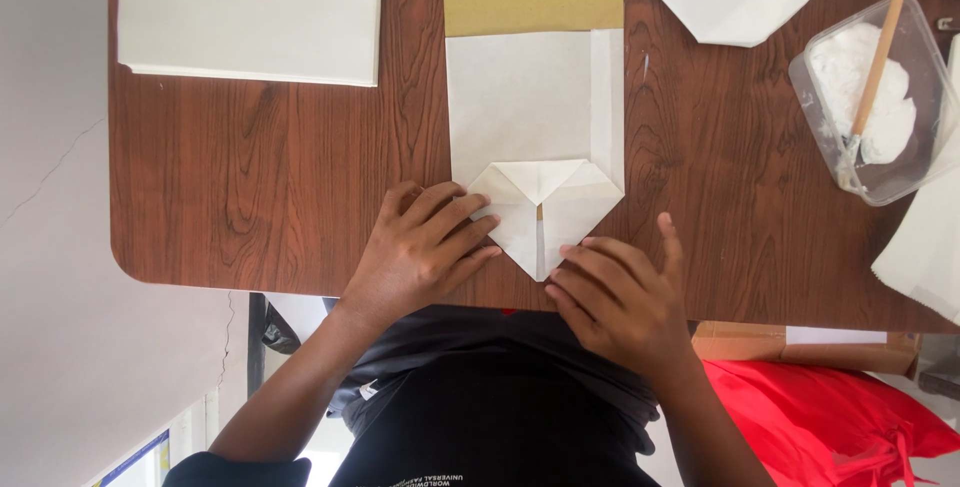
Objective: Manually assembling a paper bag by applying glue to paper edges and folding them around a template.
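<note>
on the worktop [280, 177], the left hand [420, 247] is laid flat, grip released, on the white folded paper [535, 117] near the front edge; the right hand [620, 307] likewise. with uneven pressure, the pointed fold could be creased crooked.

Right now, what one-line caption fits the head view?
Both hands, left hand and right hand, press the pointed folds of a white paper bag on a wooden table, beside a paste tub.
</note>
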